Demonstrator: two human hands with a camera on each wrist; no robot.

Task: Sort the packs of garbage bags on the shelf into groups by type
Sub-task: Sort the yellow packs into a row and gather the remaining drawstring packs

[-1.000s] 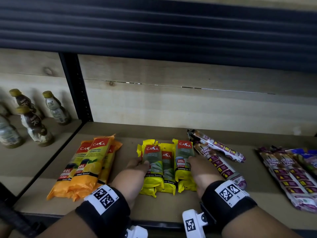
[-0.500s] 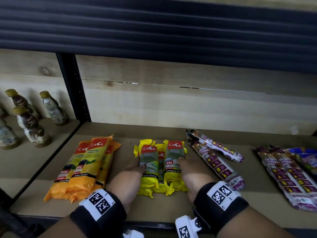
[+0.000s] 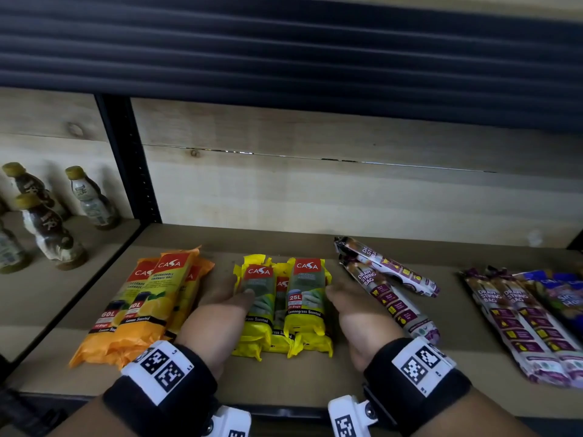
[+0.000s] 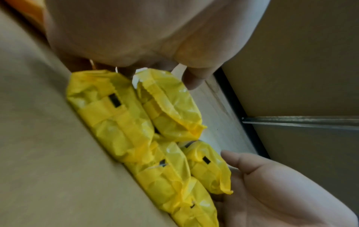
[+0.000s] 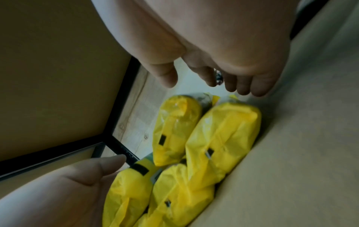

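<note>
Several yellow Casa packs (image 3: 304, 298) lie bunched together at the middle of the wooden shelf (image 3: 299, 380), one half under the others. My left hand (image 3: 220, 307) lies against their left side, thumb over the leftmost pack. My right hand (image 3: 353, 307) stands close beside their right side. In the wrist views the yellow packs (image 4: 120, 119) (image 5: 219, 135) lie between both palms, and the fingers are relaxed and curl round nothing. Orange Casa packs (image 3: 148, 304) are stacked to the left. Two purple drawstring packs (image 3: 388, 294) lie slanted to the right.
More purple drawstring packs (image 3: 520, 323) and a blue pack (image 3: 564, 294) lie at the far right. A black upright post (image 3: 129, 159) divides off the left bay, where several bottles (image 3: 50, 228) stand. Bare shelf runs behind the packs to the wooden back wall.
Both hands pushed the yellow packs from a flat row into a tight bunch and slid them a little left. The right hand's fingers have eased off the pack.
</note>
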